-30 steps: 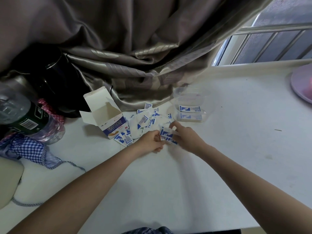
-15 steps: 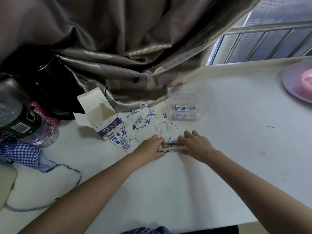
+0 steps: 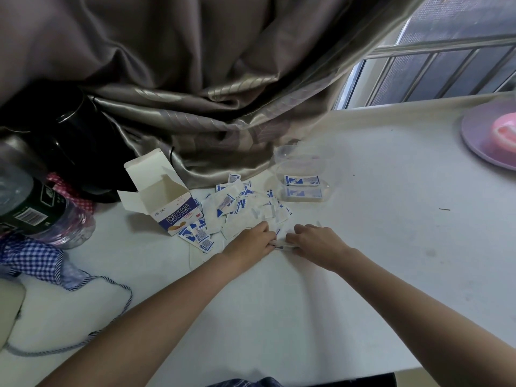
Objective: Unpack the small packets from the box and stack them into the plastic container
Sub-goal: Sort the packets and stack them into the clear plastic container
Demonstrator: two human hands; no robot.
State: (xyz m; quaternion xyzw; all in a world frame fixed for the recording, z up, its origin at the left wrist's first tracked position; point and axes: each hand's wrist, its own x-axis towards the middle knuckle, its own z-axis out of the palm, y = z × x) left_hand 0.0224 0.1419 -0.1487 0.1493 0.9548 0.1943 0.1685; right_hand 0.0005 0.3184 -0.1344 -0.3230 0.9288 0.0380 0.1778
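one open box (image 3: 170,203) lay left; a loose heap of packets (image 3: 240,208), too many for us to count. left hand (image 3: 251,243) and right hand (image 3: 318,243) together pinched one small stack (image 3: 282,246). one plastic container (image 3: 303,177) held two packets.

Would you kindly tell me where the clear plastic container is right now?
In the head view, the plastic container stands right of centre on the white table, just right of the loose packets and beside the curtain's hem.

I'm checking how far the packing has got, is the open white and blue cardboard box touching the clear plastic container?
Apart. The head view shows the open white and blue cardboard box left of the clear plastic container, with scattered packets between.
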